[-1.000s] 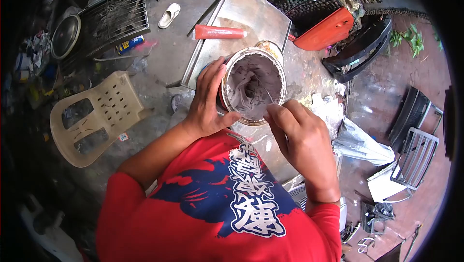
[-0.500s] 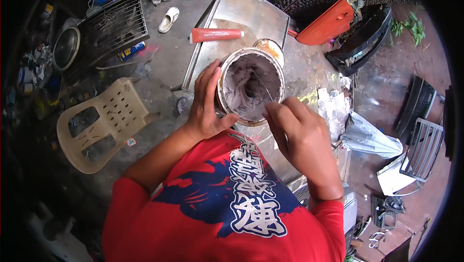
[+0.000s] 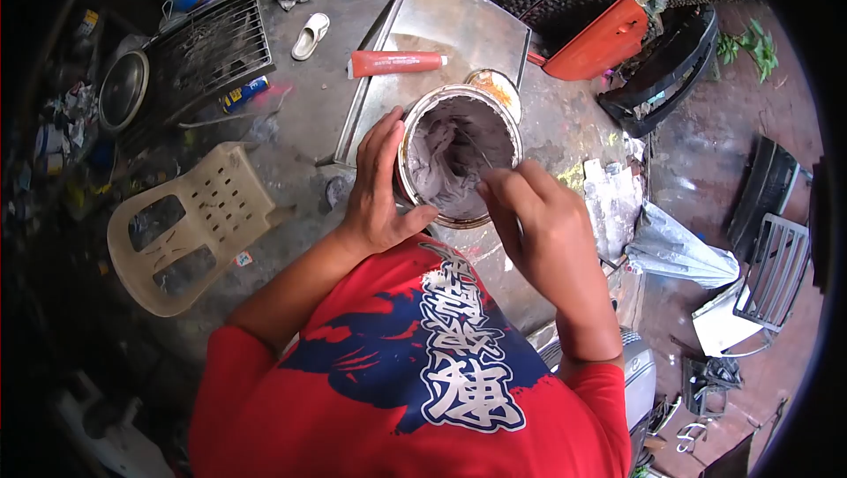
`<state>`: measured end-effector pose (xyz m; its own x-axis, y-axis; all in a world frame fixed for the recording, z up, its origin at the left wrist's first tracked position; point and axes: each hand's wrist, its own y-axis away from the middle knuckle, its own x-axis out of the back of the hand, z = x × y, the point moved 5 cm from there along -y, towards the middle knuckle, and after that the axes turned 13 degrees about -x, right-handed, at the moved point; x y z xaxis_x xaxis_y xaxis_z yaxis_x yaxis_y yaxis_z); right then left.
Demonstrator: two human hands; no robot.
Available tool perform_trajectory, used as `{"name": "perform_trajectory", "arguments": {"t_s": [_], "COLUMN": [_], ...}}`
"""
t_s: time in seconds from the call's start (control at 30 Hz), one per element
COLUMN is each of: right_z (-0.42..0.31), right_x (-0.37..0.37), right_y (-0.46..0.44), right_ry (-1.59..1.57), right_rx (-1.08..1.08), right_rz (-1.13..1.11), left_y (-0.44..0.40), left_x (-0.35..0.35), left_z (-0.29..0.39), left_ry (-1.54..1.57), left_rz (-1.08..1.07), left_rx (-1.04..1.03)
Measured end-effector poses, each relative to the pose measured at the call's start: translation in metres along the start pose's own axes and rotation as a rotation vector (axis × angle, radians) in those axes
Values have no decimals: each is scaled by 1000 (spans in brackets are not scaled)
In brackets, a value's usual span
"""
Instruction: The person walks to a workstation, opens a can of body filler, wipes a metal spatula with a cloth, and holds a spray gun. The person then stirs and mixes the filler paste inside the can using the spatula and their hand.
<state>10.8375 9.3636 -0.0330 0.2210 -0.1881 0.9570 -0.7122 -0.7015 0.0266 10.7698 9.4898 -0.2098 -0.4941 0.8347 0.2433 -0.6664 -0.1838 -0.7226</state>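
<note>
An open round can [image 3: 422,106] is full of thick greyish-mauve paste [image 3: 432,156], with a deep hollow in its middle. My left hand [image 3: 375,196] is closed round the can's left side, its thumb near the lower rim. Over the right rim, my right hand [image 3: 543,222] pinches a thin metal rod [image 3: 477,152], whose far end goes down into the paste. Just beyond the can lie a red tube [image 3: 397,63] and a round lid [image 3: 498,85] with orange smears.
A metal-topped stand [image 3: 468,19] lies beyond the can. At the left are a beige plastic chair [image 3: 198,213], a wire rack [image 3: 221,37] and a white shoe [image 3: 310,36]. An orange panel [image 3: 595,41] and black car trim [image 3: 666,77] lie to the right.
My right hand has shifted slightly upward with the rod, and less of the rod shows. The paste's surface has altered a little. My left hand stays on the can.
</note>
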Motion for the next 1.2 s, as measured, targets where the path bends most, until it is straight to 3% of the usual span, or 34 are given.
{"name": "perform_trajectory", "arguments": {"t_s": [0.17,0.3,0.53,0.77,1.0,1.2], "right_z": [19,-12,0,20,-1,19], "right_x": [-38,15,9,-48,8,-33], "right_y": [3,18,6,0,9,-4], "right_ry": [48,-13,-38,-21,81,105], "right_rx": [13,29,-11,87,118,130], "right_rz": [-101,1,63,-108,5,-42], "left_y": [2,3,3,4,4,4], "left_x": [0,0,-1,-3,-6,-3], "left_z": [0,1,0,-1,-1,-1], "left_ry": [-1,-15,4,23,10,18], "left_rz": [-2,4,19,25,43,33], "left_rx": [4,1,10,3,3,5]}}
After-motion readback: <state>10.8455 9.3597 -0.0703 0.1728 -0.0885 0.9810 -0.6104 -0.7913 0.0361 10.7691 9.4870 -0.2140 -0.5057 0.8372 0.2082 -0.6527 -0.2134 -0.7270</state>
